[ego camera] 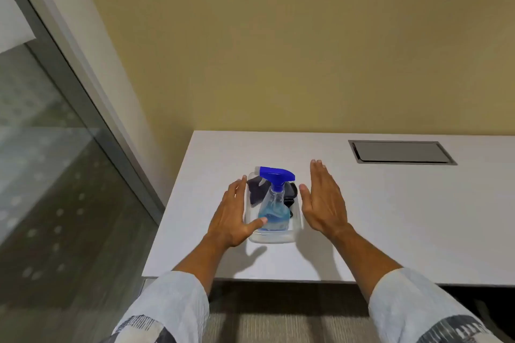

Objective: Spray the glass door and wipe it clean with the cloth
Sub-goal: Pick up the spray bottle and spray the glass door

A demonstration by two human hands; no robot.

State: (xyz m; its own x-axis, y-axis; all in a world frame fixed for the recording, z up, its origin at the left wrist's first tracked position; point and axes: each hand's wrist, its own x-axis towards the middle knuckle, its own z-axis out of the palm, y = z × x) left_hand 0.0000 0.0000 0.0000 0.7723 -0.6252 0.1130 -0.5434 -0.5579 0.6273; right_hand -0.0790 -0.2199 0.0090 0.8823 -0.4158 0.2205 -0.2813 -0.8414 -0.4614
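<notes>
A clear spray bottle [274,211] with blue liquid and a blue trigger head lies in a clear plastic tray [274,237] on the white table [390,217]. A dark cloth [256,189] is bunched in the tray behind the bottle. My left hand [232,217] is against the tray's left side, fingers apart, thumb over the rim near the bottle. My right hand [323,200] is flat and open just right of the tray, holding nothing. The glass door [50,161] with its grey metal frame stands to the left.
A grey cable hatch [401,152] is set into the table at the back right. A beige wall rises behind the table. Grey carpet lies below the table's near edge. Another dark item sits in the tray's right side, partly hidden by the bottle.
</notes>
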